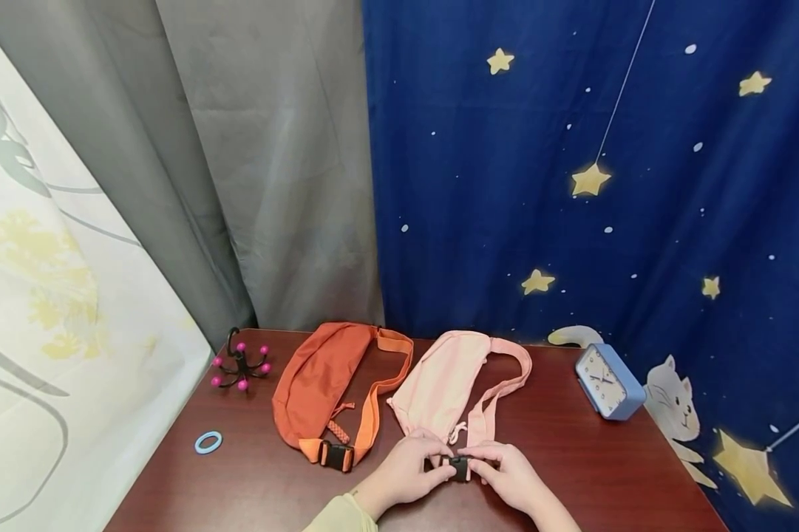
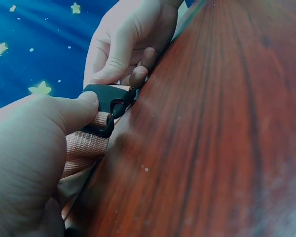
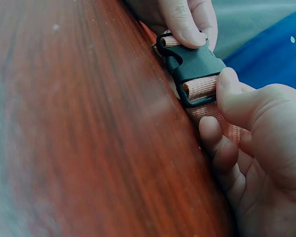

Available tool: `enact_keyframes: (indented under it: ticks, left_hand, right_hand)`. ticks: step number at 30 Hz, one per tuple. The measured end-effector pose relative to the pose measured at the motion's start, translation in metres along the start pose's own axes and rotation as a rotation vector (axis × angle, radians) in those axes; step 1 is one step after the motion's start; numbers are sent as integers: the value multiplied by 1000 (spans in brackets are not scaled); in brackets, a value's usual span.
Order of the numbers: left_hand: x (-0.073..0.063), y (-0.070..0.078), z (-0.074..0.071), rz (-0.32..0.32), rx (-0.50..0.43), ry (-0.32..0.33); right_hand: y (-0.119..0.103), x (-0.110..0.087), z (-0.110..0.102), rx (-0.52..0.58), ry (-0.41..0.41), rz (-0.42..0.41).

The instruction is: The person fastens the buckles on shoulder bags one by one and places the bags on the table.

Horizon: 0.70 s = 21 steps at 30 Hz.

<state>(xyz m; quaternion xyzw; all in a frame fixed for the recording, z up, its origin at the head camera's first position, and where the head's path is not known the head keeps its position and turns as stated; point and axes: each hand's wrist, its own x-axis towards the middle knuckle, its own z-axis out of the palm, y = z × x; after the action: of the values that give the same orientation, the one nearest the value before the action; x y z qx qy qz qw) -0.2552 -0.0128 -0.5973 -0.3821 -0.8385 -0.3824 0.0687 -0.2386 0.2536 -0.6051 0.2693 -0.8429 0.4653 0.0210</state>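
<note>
A pink waist bag point(image 1: 439, 380) lies on the table, its strap point(image 1: 505, 377) looping round to a black side-release buckle point(image 1: 460, 468) near the front. The two buckle halves look joined in the right wrist view point(image 3: 197, 61). My left hand point(image 1: 412, 469) pinches the buckle's left end, thumb on top. My right hand point(image 1: 508, 473) pinches the other end where the pink webbing point(image 3: 202, 88) passes through, with its thumb point(image 3: 228, 81) at the edge. The undersides of the buckle and some fingertips are hidden.
Left of the pink bag lies an orange waist bag point(image 1: 319, 377) with its own black buckle point(image 1: 336, 456) fastened. Further left are a black hook rack point(image 1: 242, 366) with pink tips and a blue ring point(image 1: 208, 442). A blue clock point(image 1: 610, 382) stands at the right; curtains point(image 1: 293, 170) hang behind.
</note>
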Motion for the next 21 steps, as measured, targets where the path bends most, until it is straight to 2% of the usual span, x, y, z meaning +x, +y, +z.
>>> enact_keyframes:
  ticks: [8,14,21]
  left_hand:
    - [-1,0,2,35,-6,20]
    - [-1,1,2,37,-3,30]
    - [0,2,0,38,7,30]
  right_hand:
    - [3,-3,0,24,-6,48]
    - [0,-3,2,60,33,34]
    - [-2,-2,3,86,27,35]
